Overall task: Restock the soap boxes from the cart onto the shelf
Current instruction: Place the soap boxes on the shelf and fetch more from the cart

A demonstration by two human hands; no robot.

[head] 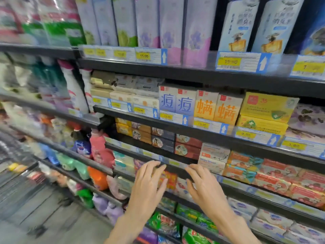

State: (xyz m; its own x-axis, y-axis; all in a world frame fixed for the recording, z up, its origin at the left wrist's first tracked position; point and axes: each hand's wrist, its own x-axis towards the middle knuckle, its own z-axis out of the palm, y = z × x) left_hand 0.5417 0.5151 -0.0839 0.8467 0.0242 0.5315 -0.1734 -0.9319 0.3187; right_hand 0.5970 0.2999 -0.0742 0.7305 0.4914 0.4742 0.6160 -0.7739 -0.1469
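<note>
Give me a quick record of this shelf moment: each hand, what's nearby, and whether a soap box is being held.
left hand: open, fingers spread, holding nothing
right hand: open, fingers spread, holding nothing
hands' position: raised before the shelf edge
above hands: dark red soap boxes
right of hands: orange soap boxes
cart: not in view

A shop aisle with dark metal shelving [202, 74] runs in tiers from upper left to lower right. Clear price-label strips [151, 56] with yellow tags and blue arrows line the shelf edges. A grey floor [49, 217] shows at lower left. The lighting is bright and even; the left side is motion-blurred.
</note>
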